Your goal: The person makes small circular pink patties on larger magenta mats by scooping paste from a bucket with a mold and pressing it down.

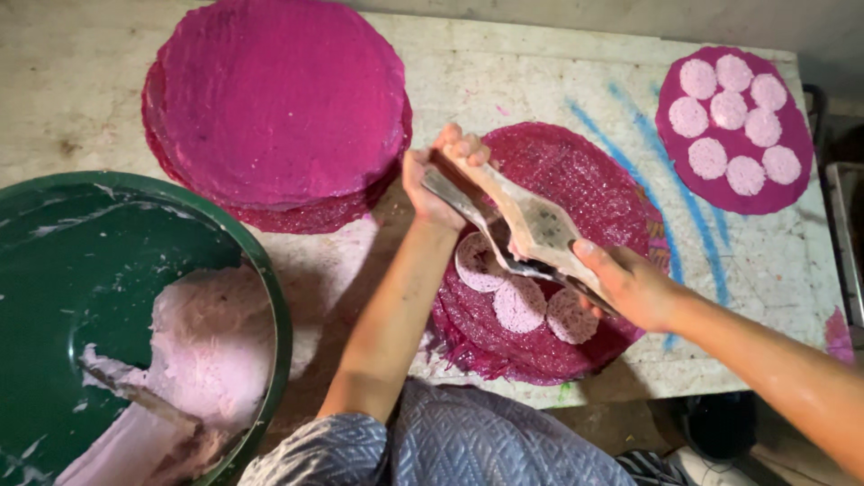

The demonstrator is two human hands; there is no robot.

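My left hand (438, 175) grips the far end of a long flat press-like tool (531, 225) with metal and wooden arms, and my right hand (625, 283) holds its near end. The tool lies across a round magenta mat (585, 180) in front of me. Three pale pink dough discs (520, 304) sit on the mat's near part, just under the tool.
A stack of round magenta mats (279, 99) lies at the back left. A large green basin (108, 270) with pale pink dough (211, 333) and a scraper stands at the left. Another magenta mat (801, 180) carrying several pink discs (733, 126) lies at the back right of the worn table (540, 81).
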